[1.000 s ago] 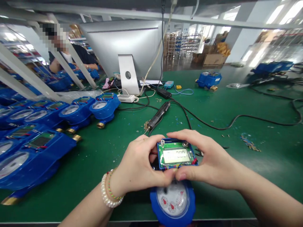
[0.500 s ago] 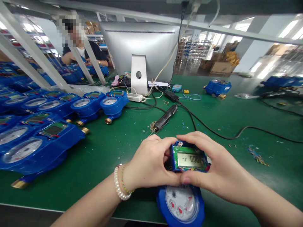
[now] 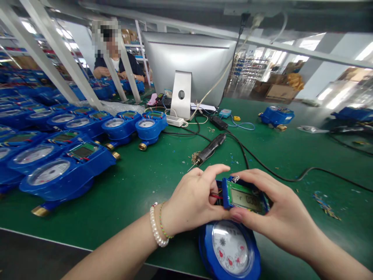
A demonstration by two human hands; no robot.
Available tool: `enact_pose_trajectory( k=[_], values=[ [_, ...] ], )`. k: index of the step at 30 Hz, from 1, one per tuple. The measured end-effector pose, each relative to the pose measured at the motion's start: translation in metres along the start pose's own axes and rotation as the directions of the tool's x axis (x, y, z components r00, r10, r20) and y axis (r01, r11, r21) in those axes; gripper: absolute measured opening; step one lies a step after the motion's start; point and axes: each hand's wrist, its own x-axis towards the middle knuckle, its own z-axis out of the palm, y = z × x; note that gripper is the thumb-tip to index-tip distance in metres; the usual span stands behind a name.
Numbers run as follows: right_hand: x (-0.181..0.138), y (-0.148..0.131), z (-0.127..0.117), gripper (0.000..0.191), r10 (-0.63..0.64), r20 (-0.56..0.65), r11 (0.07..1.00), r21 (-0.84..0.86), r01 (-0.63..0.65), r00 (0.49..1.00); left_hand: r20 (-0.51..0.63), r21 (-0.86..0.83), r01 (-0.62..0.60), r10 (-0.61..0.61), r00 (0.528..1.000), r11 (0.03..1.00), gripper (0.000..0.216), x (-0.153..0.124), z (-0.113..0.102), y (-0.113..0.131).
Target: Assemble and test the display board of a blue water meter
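A blue water meter [image 3: 230, 249] with a round white dial lies at the near edge of the green table [image 3: 140, 182]. On its upper part sits a green circuit board with an LCD display [image 3: 245, 199] in a blue frame. My left hand [image 3: 194, 202] grips the left side of that board module, index finger stretched over its top, thumb at its lower edge. My right hand [image 3: 274, 212] holds the module from the right, thumb pressed along the bottom edge and fingers curled over the top. Red wires show between my left fingers and the module.
Several blue water meters [image 3: 67, 171] fill the table's left side. A black soldering iron [image 3: 208, 151] with its cable lies just beyond my hands. A silver monitor [image 3: 189, 66] stands at the back, another meter [image 3: 276, 116] far right. A person [image 3: 116, 64] sits behind the left rows.
The camera view has shifted left and down, so hands and meter sit further right in the picture. The board module now tilts up on its left side; both hands keep their grip.
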Motion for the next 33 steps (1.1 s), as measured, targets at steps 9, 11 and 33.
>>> enact_pose_trajectory(
  k=[9,11,33],
  values=[
    [0.003,0.009,-0.003,0.032,0.193,0.031,0.978,0.072,-0.194,0.981,-0.009,-0.026,-0.003,0.002,1.0,1.0,0.064,-0.002,-0.001,-0.003],
    [0.005,0.009,-0.004,0.034,0.219,0.043,0.972,0.073,-0.221,0.975,-0.009,-0.029,0.018,-0.019,1.0,0.999,0.06,-0.002,-0.002,-0.003],
    [-0.017,0.016,0.018,0.043,-0.031,-0.133,0.998,0.058,0.039,0.991,-0.2,0.061,0.094,-0.08,0.977,0.994,0.029,-0.014,0.009,-0.005]
  ],
)
